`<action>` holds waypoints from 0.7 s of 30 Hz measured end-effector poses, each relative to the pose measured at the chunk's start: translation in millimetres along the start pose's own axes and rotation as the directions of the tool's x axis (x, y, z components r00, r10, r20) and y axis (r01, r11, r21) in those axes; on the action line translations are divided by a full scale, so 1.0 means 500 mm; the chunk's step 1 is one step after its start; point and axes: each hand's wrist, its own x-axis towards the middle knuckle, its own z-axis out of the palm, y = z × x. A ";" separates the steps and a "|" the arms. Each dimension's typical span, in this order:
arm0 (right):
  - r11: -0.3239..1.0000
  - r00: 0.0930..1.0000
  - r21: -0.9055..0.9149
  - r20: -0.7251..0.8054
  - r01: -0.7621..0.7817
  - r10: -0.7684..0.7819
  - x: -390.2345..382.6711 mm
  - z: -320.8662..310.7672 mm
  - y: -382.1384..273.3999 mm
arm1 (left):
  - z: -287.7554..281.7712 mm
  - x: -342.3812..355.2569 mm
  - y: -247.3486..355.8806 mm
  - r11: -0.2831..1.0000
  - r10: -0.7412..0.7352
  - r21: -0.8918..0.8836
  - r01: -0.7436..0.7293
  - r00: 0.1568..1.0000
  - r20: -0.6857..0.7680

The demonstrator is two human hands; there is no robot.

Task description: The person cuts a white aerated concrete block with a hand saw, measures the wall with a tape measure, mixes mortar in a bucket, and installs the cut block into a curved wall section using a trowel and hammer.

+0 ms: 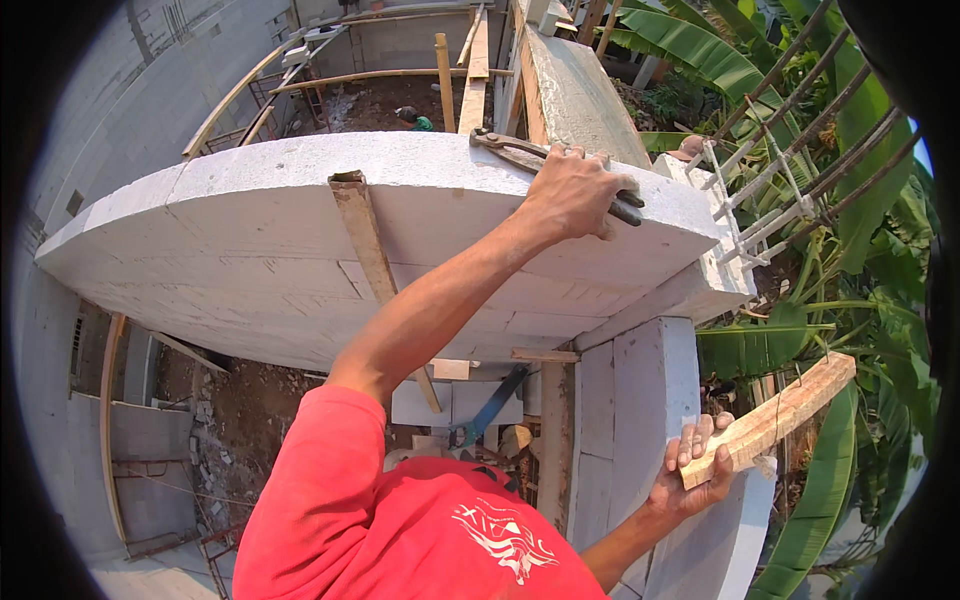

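Seemingly a handling step: your left hand (582, 195) grips pincers (497, 142) over the block wall (300, 157), your right hand (690, 482) a wood offcut (785, 408); next move likely needs steadiness.

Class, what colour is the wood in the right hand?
Light tan wood, clearest in the head view.

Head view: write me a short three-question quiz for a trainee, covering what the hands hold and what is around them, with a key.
1. Multiple choice: what does the right hand hold?
A) a trowel
B) a piece of wood
C) a bucket

2. True or false: the left hand grips pincers at the top of the pale block wall.

3. Fill in the blank: the large green leaves lie toward the picture's ____ edge.

Key: 1. B; 2. True; 3. right.
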 end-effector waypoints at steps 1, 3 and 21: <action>0.997 1.000 -0.081 -0.016 -0.014 0.013 -0.016 0.009 0.014 | -0.002 -0.002 0.002 1.000 -0.001 0.012 0.002 1.000 -0.010; 0.996 0.994 0.016 0.071 -0.089 0.088 -0.045 0.025 0.041 | -0.006 -0.005 0.004 1.000 0.003 -0.009 -0.003 1.000 0.007; 0.721 0.767 0.300 0.410 -0.625 0.494 -0.204 -0.052 0.195 | 0.094 -0.444 0.217 -0.149 0.232 -0.872 0.467 0.873 0.428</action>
